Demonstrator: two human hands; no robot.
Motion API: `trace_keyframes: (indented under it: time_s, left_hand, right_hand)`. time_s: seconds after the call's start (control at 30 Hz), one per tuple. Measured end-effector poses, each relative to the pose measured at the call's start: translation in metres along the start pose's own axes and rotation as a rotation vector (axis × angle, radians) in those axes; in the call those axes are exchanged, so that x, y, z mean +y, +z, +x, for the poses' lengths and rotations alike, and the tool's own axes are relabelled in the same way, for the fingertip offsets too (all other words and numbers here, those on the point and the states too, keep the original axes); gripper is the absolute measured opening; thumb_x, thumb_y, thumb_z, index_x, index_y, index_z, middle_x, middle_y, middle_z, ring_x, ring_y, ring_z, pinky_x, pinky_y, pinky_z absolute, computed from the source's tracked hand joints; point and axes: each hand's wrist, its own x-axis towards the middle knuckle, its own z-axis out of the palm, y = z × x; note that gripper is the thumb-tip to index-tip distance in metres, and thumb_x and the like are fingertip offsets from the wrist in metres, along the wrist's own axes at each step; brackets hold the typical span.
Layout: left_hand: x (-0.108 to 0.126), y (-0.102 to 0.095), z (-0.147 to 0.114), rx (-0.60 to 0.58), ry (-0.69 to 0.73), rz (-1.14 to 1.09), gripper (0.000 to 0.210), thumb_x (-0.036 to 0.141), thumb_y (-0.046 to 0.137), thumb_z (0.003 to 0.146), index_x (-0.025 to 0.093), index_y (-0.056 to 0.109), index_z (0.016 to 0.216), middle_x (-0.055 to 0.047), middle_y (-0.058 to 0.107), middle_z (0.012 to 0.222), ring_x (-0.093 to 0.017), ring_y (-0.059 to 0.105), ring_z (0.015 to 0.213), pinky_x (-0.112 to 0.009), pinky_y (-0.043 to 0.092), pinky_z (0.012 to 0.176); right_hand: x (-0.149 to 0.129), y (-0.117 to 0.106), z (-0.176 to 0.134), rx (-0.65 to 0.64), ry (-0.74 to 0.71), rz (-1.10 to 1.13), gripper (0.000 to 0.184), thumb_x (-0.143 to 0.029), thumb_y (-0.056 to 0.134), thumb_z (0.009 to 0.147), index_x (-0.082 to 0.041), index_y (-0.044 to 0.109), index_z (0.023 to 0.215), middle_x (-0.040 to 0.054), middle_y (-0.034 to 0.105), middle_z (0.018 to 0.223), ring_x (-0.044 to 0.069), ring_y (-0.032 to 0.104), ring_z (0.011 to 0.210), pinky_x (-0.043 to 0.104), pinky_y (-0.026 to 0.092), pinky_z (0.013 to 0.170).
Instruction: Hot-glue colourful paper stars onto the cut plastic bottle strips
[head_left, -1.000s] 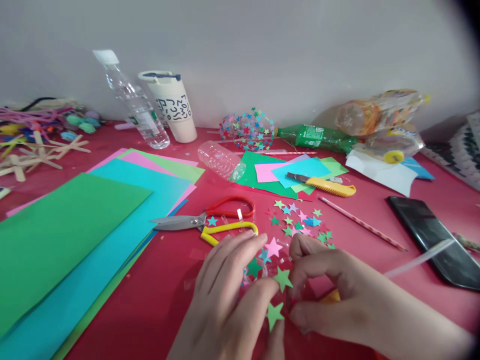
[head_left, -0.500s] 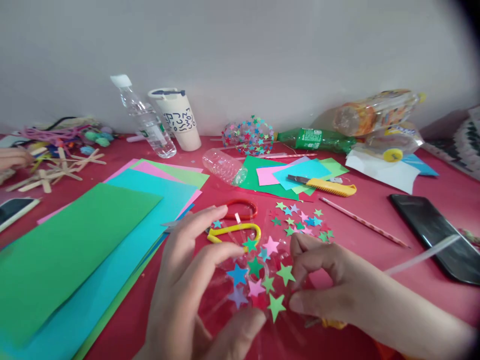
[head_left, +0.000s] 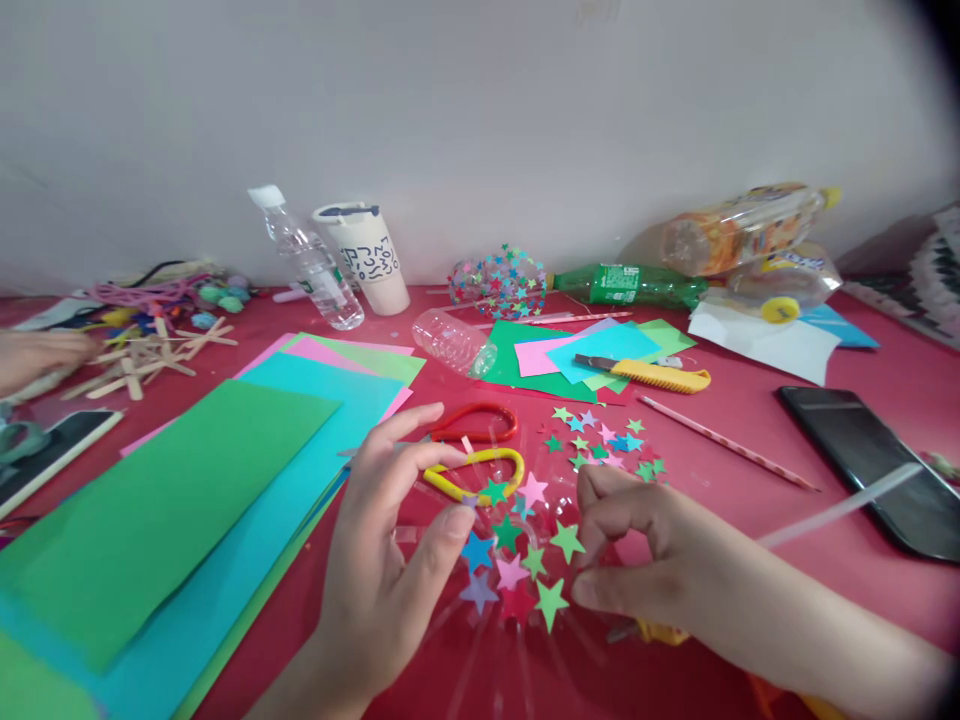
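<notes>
A clear plastic piece cut into strips (head_left: 551, 665), looking like a bottle part, is in front of me with colourful paper stars (head_left: 507, 533) on it. My left hand (head_left: 401, 545) hovers at its left side, thumb and fingers apart, nothing held. My right hand (head_left: 637, 560) is closed in a pinch at the piece's right edge, beside a light green star (head_left: 551, 604); its fingertips partly hide the grip. Scissors with red and yellow handles (head_left: 517, 470) lie just beyond the left fingers. More loose stars (head_left: 606, 433) are scattered behind the right hand.
Coloured paper sheets (head_left: 187, 490) cover the left side. A yellow utility knife (head_left: 660, 375), a pencil (head_left: 727, 443) and a black phone (head_left: 862, 460) lie right. Behind are a water bottle (head_left: 315, 270), a cup (head_left: 367, 260) and a star-covered bottle piece (head_left: 499, 283). Another person's hand (head_left: 45, 358) is far left.
My left hand has drawn back a little from the stars, its thumb rising toward the fingers. The right hand keeps its pinch in nearly the same place. The view has shifted slightly.
</notes>
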Motion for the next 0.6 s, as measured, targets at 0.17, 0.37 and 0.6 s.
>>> trace_keyframes:
  time_s: [0.17, 0.37, 0.6]
  left_hand:
    - [-0.0004, -0.0011, -0.0011, -0.003, -0.012, -0.053, 0.021, 0.037, 0.049, 0.092, 0.025, 0.06, 0.103, -0.006, 0.051, 0.133, -0.027, 0.042, 0.13, -0.046, 0.035, 0.107]
    - [-0.0027, 0.0001, -0.0018, 0.003, -0.05, -0.104, 0.023, 0.041, 0.05, 0.091, 0.025, 0.061, 0.103, -0.004, 0.05, 0.132, -0.024, 0.041, 0.13, -0.038, 0.032, 0.107]
    - [-0.0041, 0.001, 0.0013, 0.019, -0.042, -0.12, 0.02, 0.037, 0.05, 0.092, 0.024, 0.061, 0.102, -0.004, 0.052, 0.13, -0.021, 0.042, 0.129, -0.032, 0.031, 0.107]
  right_hand:
    - [0.0026, 0.0022, -0.001, 0.027, 0.001, 0.02, 0.016, -0.021, 0.069, 0.074, -0.02, 0.058, 0.062, -0.0019, 0.046, 0.08, 0.013, 0.051, 0.073, 0.024, 0.041, 0.058]
    - [0.0023, 0.0015, 0.002, 0.028, -0.02, -0.049, 0.015, -0.026, 0.068, 0.075, -0.021, 0.062, 0.062, -0.0009, 0.049, 0.08, 0.015, 0.051, 0.075, 0.027, 0.043, 0.066]
    - [0.0006, -0.0024, 0.0008, 0.073, -0.17, -0.291, 0.008, -0.019, 0.064, 0.078, -0.023, 0.07, 0.076, 0.0015, 0.05, 0.085, 0.019, 0.052, 0.084, 0.037, 0.042, 0.078]
